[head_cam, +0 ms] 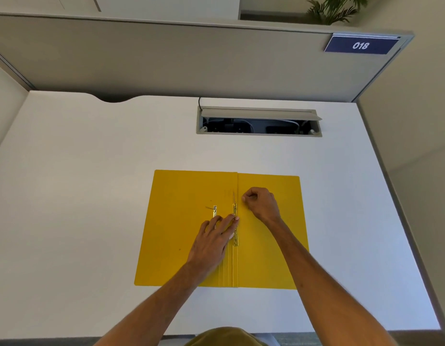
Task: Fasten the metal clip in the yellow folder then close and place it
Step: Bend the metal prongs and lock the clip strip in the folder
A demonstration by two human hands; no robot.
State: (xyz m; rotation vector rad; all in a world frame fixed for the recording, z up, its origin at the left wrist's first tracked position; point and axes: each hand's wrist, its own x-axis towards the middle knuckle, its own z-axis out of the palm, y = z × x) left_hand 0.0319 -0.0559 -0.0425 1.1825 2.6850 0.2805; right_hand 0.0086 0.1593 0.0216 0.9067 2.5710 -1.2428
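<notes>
Left hand (214,233): fingers spread flat, pressing the metal clip (235,224) at the spine. Right hand (262,202): curled, pinching near the upright prong (233,197). Yellow folder (271,245): open flat, mid white surface (79,196). Loose clip bar (214,211): left leaf.

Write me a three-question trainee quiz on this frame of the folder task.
1. True or false: the yellow folder lies open on the desk.
2. Which hand rests flat by the metal clip along the fold? A) left hand B) right hand
3. What number is on the blue sign?

Key: 1 true. 2 A; the right hand is curled in a loose fist beside the fold. 3: 018.
</notes>
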